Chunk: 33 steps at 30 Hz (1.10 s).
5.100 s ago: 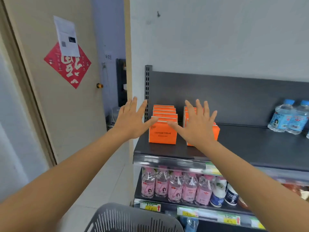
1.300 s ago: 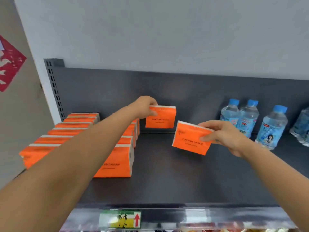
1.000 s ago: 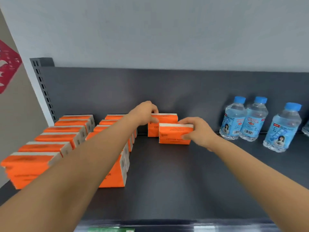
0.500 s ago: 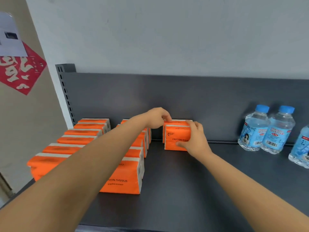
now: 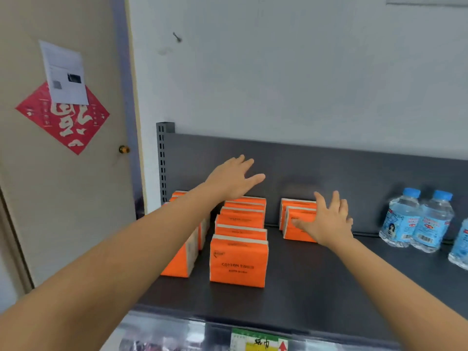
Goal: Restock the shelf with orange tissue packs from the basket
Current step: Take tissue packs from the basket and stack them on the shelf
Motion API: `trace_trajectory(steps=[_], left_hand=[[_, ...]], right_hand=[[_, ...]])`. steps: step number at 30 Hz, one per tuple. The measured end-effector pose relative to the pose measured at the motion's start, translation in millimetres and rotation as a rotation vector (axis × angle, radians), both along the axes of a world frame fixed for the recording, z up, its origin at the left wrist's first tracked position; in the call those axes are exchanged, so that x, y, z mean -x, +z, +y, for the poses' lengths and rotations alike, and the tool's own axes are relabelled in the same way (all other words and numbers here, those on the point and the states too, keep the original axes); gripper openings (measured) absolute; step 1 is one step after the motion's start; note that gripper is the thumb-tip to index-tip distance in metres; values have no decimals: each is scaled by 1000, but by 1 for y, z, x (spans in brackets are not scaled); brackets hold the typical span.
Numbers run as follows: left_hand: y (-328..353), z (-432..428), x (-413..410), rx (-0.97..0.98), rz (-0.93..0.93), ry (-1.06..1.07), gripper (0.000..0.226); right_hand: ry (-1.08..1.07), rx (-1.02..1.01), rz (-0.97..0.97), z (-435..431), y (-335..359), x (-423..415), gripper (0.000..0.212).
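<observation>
We're in a small shop here. A dark metal shelf [image 5: 316,287] with a slotted upright [image 5: 162,158] at its left end carries identical orange tissue packs [image 5: 238,262] lined up in rows, fronts facing out, and a cluster of matching water bottles [image 5: 417,221] off to the right. On the shelf's front edge sits a green and yellow price label [image 5: 258,343] with a red arrow. To the left, a beige door [image 5: 63,211] bears a red paper decoration [image 5: 65,127] and a printed notice [image 5: 64,72].
</observation>
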<state>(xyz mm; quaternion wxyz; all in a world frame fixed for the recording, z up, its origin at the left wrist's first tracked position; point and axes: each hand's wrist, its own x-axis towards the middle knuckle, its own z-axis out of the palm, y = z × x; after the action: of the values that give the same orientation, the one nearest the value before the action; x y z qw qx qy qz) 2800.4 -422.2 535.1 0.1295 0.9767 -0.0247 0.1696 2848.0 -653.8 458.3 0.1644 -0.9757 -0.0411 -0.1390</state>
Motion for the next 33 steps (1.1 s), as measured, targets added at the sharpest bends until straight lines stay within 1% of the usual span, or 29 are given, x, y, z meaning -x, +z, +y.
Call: trace_trajectory(steps=[3,6,9,11,13,15,18,20,23,28,31,33], left_hand=[[-1,52,48,-42,-51,64,74],[-7,100,90,-88,-65,149,76],[-19,149,140,-101,-42,209,80],[-35,175,170,-114,-24,253,84],[-52,198,198,-104,-12,293,85],[-70,216,223,-86,19,327,86],[-100,237,254,-75,100,375,92],[-120,248,272,-82,146,399,94],[-153,259,296,-75,193,430,89],[-214,270,329,-96,326,422,85],[-251,271,344,-104,395,414,84],[-278,268,352,-106,453,390,82]], right_hand=[[-45,-45,25,26,1,33,94],[-63,-98,2,52,1,65,87],[-9,-141,-58,87,0,104,77],[33,-133,-80,111,-4,130,73],[51,-138,-113,135,-12,154,72],[68,-99,-145,158,-24,182,75],[138,-43,-107,192,-49,223,81],[204,15,-82,215,-69,247,82],[291,92,-60,247,-103,279,80],[420,138,-51,282,-169,330,79],[475,160,33,290,-211,352,80],[486,188,131,290,-240,361,79]])
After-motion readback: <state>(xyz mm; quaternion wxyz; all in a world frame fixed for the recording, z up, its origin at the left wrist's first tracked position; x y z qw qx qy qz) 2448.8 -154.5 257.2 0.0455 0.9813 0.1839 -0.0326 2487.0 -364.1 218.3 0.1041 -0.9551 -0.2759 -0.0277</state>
